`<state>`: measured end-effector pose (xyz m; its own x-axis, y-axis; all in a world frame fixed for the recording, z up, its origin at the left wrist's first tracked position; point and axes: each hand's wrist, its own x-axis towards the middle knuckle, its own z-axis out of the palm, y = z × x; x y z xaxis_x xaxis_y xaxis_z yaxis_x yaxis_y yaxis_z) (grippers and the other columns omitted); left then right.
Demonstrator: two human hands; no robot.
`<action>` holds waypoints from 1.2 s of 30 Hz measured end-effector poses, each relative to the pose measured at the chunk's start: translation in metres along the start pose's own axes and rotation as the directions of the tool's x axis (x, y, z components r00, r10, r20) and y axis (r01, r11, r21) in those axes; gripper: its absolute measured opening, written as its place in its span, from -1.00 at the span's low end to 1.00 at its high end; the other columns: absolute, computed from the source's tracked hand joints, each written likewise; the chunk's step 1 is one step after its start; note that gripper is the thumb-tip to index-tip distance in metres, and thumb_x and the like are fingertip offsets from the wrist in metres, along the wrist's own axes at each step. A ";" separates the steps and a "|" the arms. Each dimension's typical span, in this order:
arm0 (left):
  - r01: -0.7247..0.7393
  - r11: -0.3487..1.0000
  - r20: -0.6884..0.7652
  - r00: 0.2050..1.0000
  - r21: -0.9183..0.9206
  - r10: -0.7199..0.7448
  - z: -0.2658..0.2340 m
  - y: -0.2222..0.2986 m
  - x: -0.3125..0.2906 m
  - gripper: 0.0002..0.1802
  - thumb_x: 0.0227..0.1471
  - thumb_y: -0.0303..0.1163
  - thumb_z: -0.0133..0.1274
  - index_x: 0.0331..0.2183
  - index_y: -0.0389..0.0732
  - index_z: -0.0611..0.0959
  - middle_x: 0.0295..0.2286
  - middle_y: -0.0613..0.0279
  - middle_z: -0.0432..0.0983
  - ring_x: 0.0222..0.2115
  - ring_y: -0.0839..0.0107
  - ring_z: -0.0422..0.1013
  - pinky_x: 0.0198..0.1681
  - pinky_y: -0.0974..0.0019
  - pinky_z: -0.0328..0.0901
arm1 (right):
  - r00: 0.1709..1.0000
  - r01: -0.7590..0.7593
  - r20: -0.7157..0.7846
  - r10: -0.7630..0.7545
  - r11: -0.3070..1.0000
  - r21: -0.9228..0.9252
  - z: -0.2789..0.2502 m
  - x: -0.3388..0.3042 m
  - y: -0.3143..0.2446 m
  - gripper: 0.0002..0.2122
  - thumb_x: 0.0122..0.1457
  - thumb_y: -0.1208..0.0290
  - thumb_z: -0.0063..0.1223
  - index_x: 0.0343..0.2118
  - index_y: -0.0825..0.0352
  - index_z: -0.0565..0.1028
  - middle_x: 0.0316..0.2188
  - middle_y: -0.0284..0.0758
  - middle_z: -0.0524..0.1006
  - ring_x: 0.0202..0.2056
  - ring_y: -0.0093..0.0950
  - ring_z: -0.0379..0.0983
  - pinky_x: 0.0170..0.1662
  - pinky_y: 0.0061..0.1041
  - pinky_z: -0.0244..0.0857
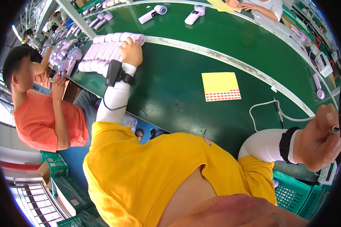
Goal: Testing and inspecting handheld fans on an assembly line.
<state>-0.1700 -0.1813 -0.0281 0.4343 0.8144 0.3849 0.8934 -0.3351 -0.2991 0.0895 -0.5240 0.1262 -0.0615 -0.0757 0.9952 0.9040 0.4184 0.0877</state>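
Note:
My left hand (132,53) reaches to the far left of the green bench, its fingers curled over the end of a row of pale pink handheld devices (102,49) with round heads. It grips the rightmost one of the row. At the far right, my right hand (317,138) is raised near the picture's edge with its fingers closed. A small cylindrical metal tip (335,130) pokes out between them; the rest of that thing is hidden. A yellow sheet (221,87) with rows of small red stickers lies on the bench between my hands.
A green conveyor belt (223,41) curves behind a pale rail, carrying pink devices (193,15). A white cable (254,109) loops by my right arm. A co-worker in orange (53,121) sits at left; another person's hands (240,5) are across. Green crates (291,191) stand lower right.

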 end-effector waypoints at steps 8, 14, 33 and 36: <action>-0.429 0.664 0.054 0.816 -0.612 0.576 -0.006 0.102 0.049 -0.54 -0.17 -0.21 0.00 -0.21 -0.28 0.43 -0.12 -0.15 0.19 -0.09 -0.06 0.15 -0.07 0.12 0.14 | 0.760 -0.258 0.648 -0.036 0.900 0.353 -0.035 -0.003 0.014 -0.67 0.03 0.21 -0.10 -0.40 0.47 0.35 -0.71 -0.40 0.24 -0.76 -0.64 -0.01 -0.69 -0.57 -0.21; -0.117 0.657 -0.154 0.988 -0.745 0.002 0.060 0.188 0.141 -0.55 -0.19 -0.19 -0.01 -0.23 -0.27 0.43 -0.21 -0.12 0.28 -0.13 0.02 0.21 -0.08 0.06 0.13 | 0.956 -0.172 0.284 0.079 0.931 0.322 -0.029 -0.010 0.007 -0.71 -0.01 0.25 -0.08 -0.40 0.43 0.35 -0.73 -0.42 0.23 -0.78 -0.61 -0.03 -0.69 -0.59 -0.22; 0.418 -0.783 -0.120 0.845 -0.461 0.522 -0.106 0.170 0.041 -0.68 -0.09 -0.51 -0.08 -0.22 -0.23 0.27 -0.43 0.16 0.37 -0.45 0.36 0.39 -0.39 0.35 0.31 | 0.935 -0.297 0.218 0.280 0.954 0.049 0.015 -0.011 -0.013 -0.80 0.05 0.38 -0.14 -0.48 0.45 0.41 -0.60 -0.32 0.41 -0.62 -0.53 0.28 -0.56 -0.60 0.14; 0.429 -0.687 -0.154 0.773 -0.587 0.615 -0.132 0.156 0.003 -0.66 -0.12 -0.55 -0.09 -0.22 -0.25 0.25 -0.41 0.12 0.36 -0.46 0.33 0.39 -0.40 0.31 0.31 | 0.863 -0.503 0.084 0.498 0.862 0.057 0.035 -0.010 -0.009 -0.80 0.04 0.39 -0.08 -0.46 0.47 0.41 -0.55 -0.29 0.44 -0.55 -0.54 0.31 -0.49 -0.64 0.18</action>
<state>-0.0144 -0.2930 0.0416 0.9030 0.3506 0.2484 -0.3599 0.3014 0.8829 0.0668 -0.4954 0.1168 0.3617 0.2193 0.9061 0.7864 0.4503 -0.4229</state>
